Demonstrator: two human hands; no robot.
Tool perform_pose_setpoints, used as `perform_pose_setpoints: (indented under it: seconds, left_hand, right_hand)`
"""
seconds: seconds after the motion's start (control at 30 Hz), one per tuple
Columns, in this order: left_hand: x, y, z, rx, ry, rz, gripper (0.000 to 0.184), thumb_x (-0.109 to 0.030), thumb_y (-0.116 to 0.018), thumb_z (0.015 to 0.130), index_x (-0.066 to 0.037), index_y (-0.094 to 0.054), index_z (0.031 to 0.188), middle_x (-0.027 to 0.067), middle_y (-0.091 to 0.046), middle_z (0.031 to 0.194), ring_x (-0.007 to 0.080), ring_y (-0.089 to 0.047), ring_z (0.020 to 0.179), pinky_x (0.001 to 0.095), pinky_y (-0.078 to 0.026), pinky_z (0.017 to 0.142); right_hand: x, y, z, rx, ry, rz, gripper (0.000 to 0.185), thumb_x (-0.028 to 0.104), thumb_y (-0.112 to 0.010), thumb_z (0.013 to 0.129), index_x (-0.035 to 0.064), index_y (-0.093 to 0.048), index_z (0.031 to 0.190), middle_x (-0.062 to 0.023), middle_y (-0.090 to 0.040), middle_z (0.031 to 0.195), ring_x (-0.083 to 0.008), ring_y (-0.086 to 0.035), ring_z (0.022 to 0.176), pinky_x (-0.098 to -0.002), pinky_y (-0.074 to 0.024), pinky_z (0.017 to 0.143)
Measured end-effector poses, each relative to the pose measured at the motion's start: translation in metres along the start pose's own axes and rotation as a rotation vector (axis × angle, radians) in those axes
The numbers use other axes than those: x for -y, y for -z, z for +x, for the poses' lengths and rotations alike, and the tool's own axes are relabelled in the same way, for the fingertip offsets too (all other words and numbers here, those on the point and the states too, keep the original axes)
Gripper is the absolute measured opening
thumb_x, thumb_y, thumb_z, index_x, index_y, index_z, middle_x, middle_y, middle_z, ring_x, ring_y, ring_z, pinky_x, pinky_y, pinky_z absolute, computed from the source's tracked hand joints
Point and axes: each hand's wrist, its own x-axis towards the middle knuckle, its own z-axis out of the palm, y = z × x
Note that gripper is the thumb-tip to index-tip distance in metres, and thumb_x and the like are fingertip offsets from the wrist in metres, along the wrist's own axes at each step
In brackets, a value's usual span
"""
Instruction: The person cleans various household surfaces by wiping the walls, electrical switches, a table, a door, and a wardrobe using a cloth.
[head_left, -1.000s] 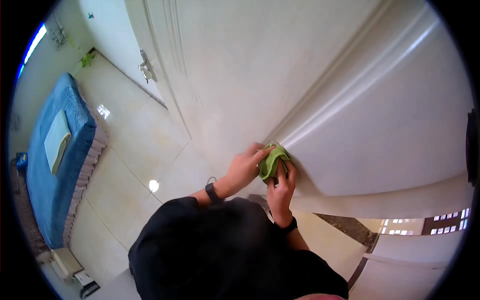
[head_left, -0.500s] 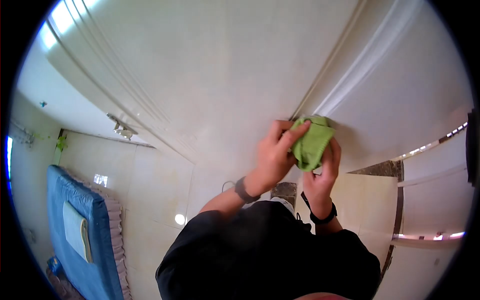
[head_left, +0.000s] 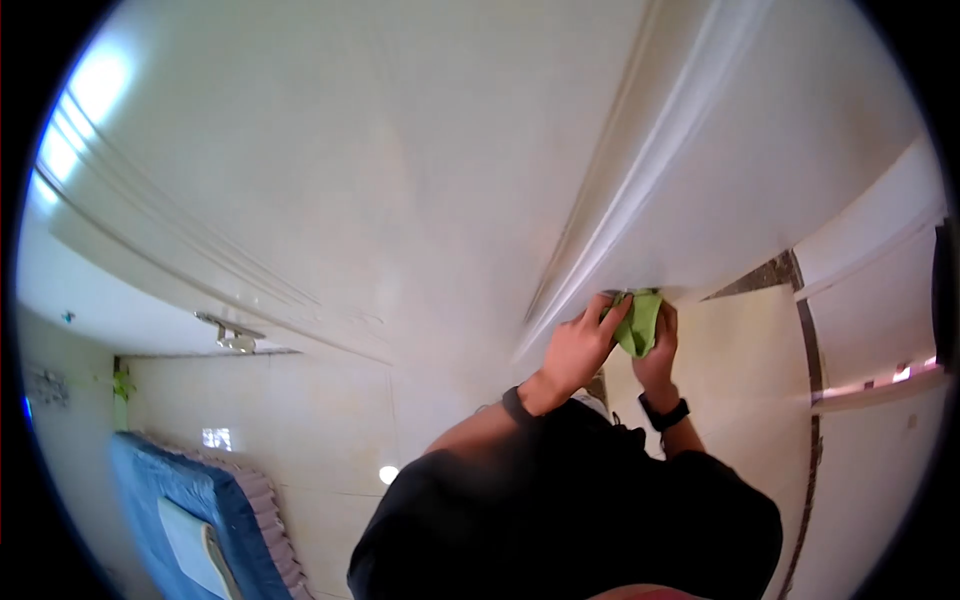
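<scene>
A green cloth (head_left: 637,326) is bunched between my two hands, close against the edge of a large white door (head_left: 420,180). My left hand (head_left: 583,348) grips the cloth from the left, thumb and fingers pressed into it. On the other side, my right hand (head_left: 656,352) has its fingers curled round the cloth's right edge. Just above the cloth a small bit of greyish metal (head_left: 634,291) shows at the door; most of it is hidden, and I cannot tell what it is.
A metal lever handle (head_left: 236,336) sits on a white surface at the left. Below it stands a blue-covered bed (head_left: 195,480) with a folded pale blanket (head_left: 195,550). Light tiled floor (head_left: 330,430) lies beneath, and white panels (head_left: 880,320) stand at the right.
The view has shifted, so the door edge sits further left and the bed lower. Both hands and the cloth appear lower in view, still together at the door; the cloth looks more bunched.
</scene>
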Motion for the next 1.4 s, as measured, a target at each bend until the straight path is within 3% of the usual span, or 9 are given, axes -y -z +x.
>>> perform_pose_setpoints:
  seconds: [0.2,0.47,0.53,0.67,0.8,0.93,1.1,1.23,1.4]
  left_hand:
    - [-0.033,0.037,0.038,-0.05,-0.121,-0.031,0.06,-0.004,-0.062,0.079,-0.008,-0.046,0.136,0.0108,-0.052,0.114,0.0291,-0.065,0.083,0.0358,-0.056,0.058]
    - [-0.058,0.004,0.073,-0.124,-0.22,-0.107,0.067,-0.006,-0.069,0.077,-0.011,-0.045,0.139,0.0115,-0.051,0.114,0.0282,-0.064,0.075,0.0365,-0.054,0.057]
    - [-0.048,-0.012,0.068,-0.072,-0.219,-0.104,0.065,-0.006,-0.068,0.078,-0.01,-0.045,0.138,0.0113,-0.051,0.114,0.0282,-0.065,0.076,0.0363,-0.054,0.057]
    - [-0.023,-0.05,0.045,-0.036,-0.204,-0.14,0.062,-0.006,-0.067,0.077,-0.009,-0.047,0.135,0.0112,-0.051,0.114,0.0297,-0.065,0.082,0.0366,-0.056,0.061]
    - [0.007,-0.056,0.014,0.018,-0.118,-0.112,0.06,-0.005,-0.067,0.077,-0.011,-0.049,0.134,0.0107,-0.051,0.114,0.0311,-0.065,0.082,0.0384,-0.057,0.065]
    - [0.025,-0.032,-0.011,0.013,-0.023,-0.121,0.06,-0.006,-0.068,0.077,-0.012,-0.05,0.133,0.0104,-0.053,0.113,0.0323,-0.065,0.079,0.0403,-0.056,0.064]
    - [0.051,-0.005,-0.041,-0.02,0.152,-0.111,0.059,0.0,-0.067,0.075,-0.017,-0.053,0.131,0.0107,-0.056,0.113,0.0357,-0.063,0.085,0.0429,-0.054,0.069]
    - [0.063,0.03,-0.053,-0.323,0.149,-0.036,0.062,0.003,-0.066,0.069,-0.015,-0.057,0.127,0.009,-0.057,0.108,0.0302,-0.064,0.078,0.0382,-0.053,0.058]
    - [0.056,0.1,-0.041,-0.498,0.066,0.093,0.066,0.008,-0.066,0.064,-0.013,-0.059,0.126,0.0104,-0.057,0.101,0.0293,-0.061,0.076,0.0362,-0.051,0.058]
  right_hand:
    - [0.024,0.024,0.047,-0.158,0.093,0.055,0.043,0.001,-0.071,0.076,-0.0026,-0.059,0.117,-0.0179,-0.053,0.122,-0.0334,-0.058,0.108,-0.0386,-0.0492,0.089]
    - [0.024,0.04,0.06,-0.423,-0.295,0.805,0.047,-0.005,-0.064,0.081,-0.0013,-0.049,0.125,-0.0116,-0.052,0.121,-0.0231,-0.054,0.112,-0.0338,-0.0448,0.094]
    - [0.012,0.044,0.049,-0.379,-0.351,0.701,0.046,-0.005,-0.064,0.081,-0.001,-0.049,0.124,-0.0105,-0.053,0.119,-0.0226,-0.054,0.11,-0.0331,-0.0449,0.093]
    - [0.001,0.034,0.014,-0.225,-0.27,0.176,0.043,-0.007,-0.061,0.08,-0.0008,-0.051,0.121,-0.0106,-0.056,0.111,-0.0234,-0.056,0.106,-0.0336,-0.0455,0.091]
    - [0.004,0.002,-0.005,-0.176,-0.298,0.233,0.04,-0.006,-0.058,0.079,-0.0014,-0.054,0.118,-0.0127,-0.057,0.112,-0.0285,-0.058,0.104,-0.0335,-0.0464,0.088]
    - [0.031,-0.018,-0.008,-0.094,-0.173,0.033,0.041,-0.005,-0.064,0.075,-0.0023,-0.056,0.114,-0.0147,-0.057,0.111,-0.0337,-0.06,0.1,-0.0371,-0.0488,0.084]
    - [0.046,-0.052,-0.016,0.019,-0.082,0.058,0.038,-0.005,-0.065,0.074,-0.0023,-0.058,0.112,-0.0163,-0.058,0.111,-0.0368,-0.059,0.1,-0.0391,-0.0496,0.083]
    - [0.084,-0.07,0.002,0.114,0.089,0.035,0.039,-0.004,-0.066,0.073,-0.0023,-0.059,0.112,-0.0165,-0.058,0.111,-0.0375,-0.058,0.102,-0.0414,-0.0493,0.085]
    - [0.143,-0.076,0.044,0.096,0.244,0.094,0.046,-0.007,-0.067,0.066,-0.0006,-0.061,0.111,-0.0158,-0.058,0.112,-0.0374,-0.056,0.102,-0.0425,-0.0491,0.084]
